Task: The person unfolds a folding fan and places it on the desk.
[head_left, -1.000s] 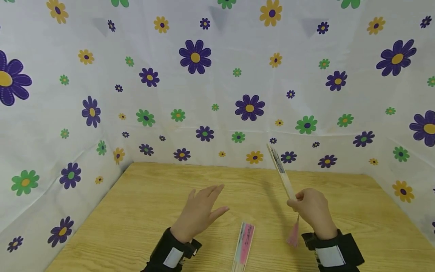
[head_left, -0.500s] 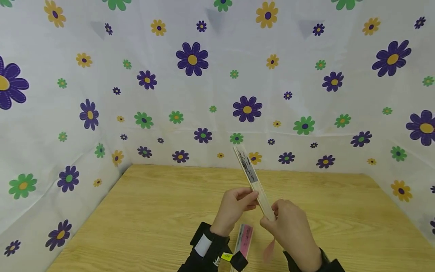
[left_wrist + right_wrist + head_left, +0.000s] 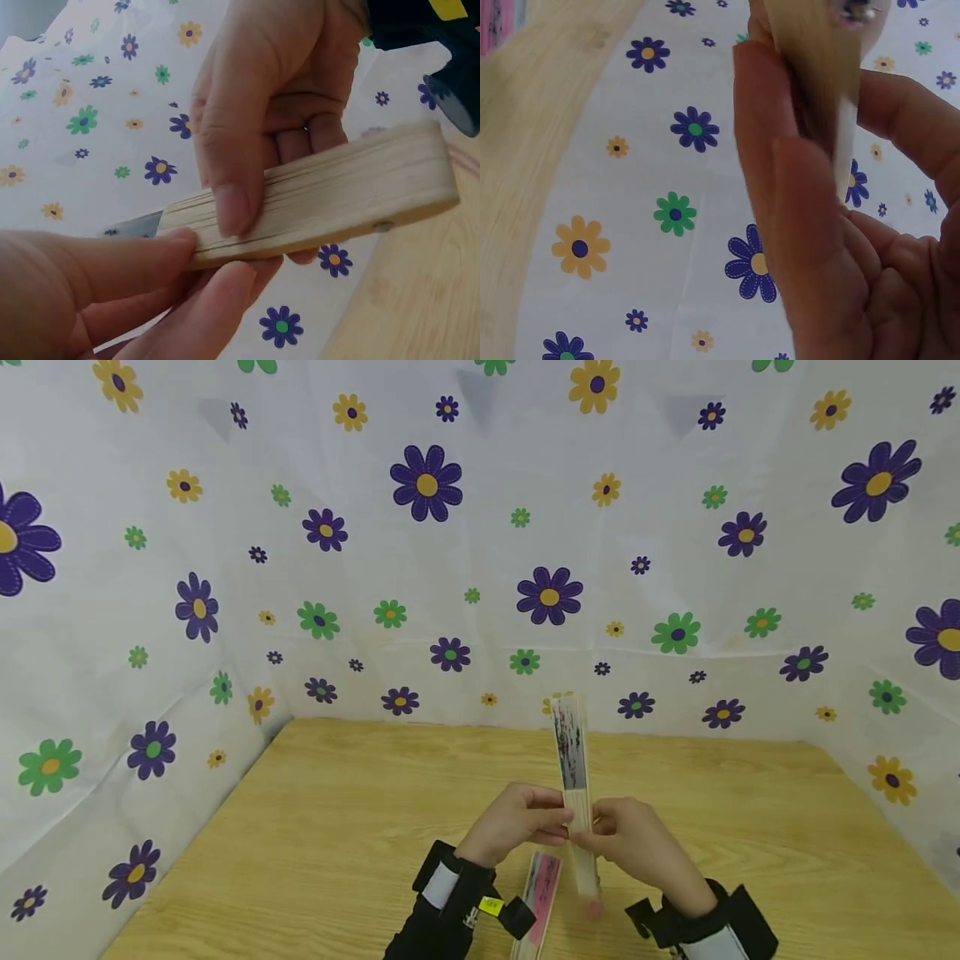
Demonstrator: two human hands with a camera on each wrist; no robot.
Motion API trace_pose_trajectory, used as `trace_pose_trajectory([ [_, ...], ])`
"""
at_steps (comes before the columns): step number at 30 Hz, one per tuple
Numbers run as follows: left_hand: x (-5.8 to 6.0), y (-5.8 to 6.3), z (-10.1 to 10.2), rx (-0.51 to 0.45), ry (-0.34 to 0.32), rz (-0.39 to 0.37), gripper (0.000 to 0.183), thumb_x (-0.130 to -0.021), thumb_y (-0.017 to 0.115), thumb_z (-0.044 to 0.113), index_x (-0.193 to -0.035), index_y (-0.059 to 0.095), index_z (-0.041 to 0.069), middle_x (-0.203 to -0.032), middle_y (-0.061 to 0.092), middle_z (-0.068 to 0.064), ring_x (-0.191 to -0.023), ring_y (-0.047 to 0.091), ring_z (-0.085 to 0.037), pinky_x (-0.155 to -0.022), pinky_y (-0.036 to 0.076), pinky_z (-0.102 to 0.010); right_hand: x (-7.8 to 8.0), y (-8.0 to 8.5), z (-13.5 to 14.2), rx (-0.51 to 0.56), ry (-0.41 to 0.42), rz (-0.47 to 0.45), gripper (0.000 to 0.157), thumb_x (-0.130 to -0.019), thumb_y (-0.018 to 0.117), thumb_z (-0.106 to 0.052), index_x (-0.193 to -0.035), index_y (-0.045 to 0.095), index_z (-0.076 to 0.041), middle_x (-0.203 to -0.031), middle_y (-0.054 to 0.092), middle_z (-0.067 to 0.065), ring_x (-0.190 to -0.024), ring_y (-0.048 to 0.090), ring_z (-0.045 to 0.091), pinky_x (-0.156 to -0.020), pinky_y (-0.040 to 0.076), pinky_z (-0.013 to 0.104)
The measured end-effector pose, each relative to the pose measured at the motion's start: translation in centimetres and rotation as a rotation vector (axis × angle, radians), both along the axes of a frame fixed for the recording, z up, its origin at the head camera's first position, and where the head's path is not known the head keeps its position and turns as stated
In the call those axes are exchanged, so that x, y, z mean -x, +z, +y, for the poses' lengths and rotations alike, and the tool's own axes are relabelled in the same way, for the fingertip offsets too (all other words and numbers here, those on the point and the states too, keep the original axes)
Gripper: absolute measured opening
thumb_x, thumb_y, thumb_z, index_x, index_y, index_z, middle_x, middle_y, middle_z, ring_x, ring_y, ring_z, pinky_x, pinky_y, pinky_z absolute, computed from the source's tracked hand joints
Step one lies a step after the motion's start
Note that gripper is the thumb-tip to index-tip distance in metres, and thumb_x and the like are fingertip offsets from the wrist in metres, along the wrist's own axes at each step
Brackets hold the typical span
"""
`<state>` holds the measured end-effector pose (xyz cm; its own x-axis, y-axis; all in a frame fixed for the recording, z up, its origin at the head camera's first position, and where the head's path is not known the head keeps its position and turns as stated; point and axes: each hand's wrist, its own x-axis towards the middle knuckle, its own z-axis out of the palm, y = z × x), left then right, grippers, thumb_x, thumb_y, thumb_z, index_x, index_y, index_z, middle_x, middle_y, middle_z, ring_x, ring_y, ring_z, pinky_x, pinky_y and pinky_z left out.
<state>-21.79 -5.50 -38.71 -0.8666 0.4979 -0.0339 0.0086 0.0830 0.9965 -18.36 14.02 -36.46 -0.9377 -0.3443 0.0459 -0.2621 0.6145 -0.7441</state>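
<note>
A folded hand fan (image 3: pixel 572 752) with pale wooden ribs and a grey printed leaf stands nearly upright above the table. My left hand (image 3: pixel 513 818) pinches it from the left, thumb on its front face, just below the printed part. From the other side my right hand (image 3: pixel 637 843) pinches the ribs slightly lower. In the left wrist view both thumbs press on the folded ribs (image 3: pixel 322 187), and the rivet end (image 3: pixel 383 226) sticks out free. A blurred pink tassel (image 3: pixel 592 910) hangs under the fan.
A second folded fan (image 3: pixel 545 893), pink and grey, lies on the wooden table (image 3: pixel 300 860) near the front, partly behind the left wrist's camera. White cloth walls (image 3: pixel 480 552) with printed flowers surround the table's back and sides.
The right hand brought the fan leftward to the middle, and the left hand moved right and took hold of it. The fan has since turned from leaning left to nearly upright.
</note>
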Motion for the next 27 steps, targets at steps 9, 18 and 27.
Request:
trace_pose_trajectory([
  [9,0.4,-0.5,-0.3,0.083,0.060,0.017,0.020,-0.097,0.070,0.001,-0.110,0.071,-0.013,-0.101,0.077,-0.025,-0.083,0.078,-0.022,-0.079,0.066,-0.039,-0.1,-0.9,-1.1,-0.012,-0.040,-0.004,0.024,-0.096,0.073,-0.012,-0.074,0.066,-0.004,-0.058,0.059,-0.004,-0.053,0.050,0.009,-0.048,0.035,0.020],
  [18,0.5,-0.3,-0.7,0.107,0.102,0.024,0.020,-0.099,0.069,0.004,-0.108,0.073,-0.013,-0.095,0.077,-0.026,-0.077,0.077,-0.019,-0.075,0.066,-0.036,-0.2,-0.7,-1.6,-0.035,-0.139,0.012,0.025,-0.093,0.074,-0.007,-0.070,0.064,-0.004,-0.057,0.057,-0.002,-0.051,0.051,0.010,-0.047,0.036,0.021],
  [27,0.6,0.0,-0.9,0.128,0.076,0.024,0.019,-0.099,0.067,0.002,-0.108,0.073,-0.014,-0.098,0.077,-0.027,-0.079,0.078,-0.020,-0.075,0.066,-0.036,-0.2,-0.7,-1.6,0.007,-0.153,-0.010,0.023,-0.096,0.071,-0.008,-0.074,0.072,0.000,-0.063,0.067,0.002,-0.054,0.064,0.014,-0.049,0.052,0.025],
])
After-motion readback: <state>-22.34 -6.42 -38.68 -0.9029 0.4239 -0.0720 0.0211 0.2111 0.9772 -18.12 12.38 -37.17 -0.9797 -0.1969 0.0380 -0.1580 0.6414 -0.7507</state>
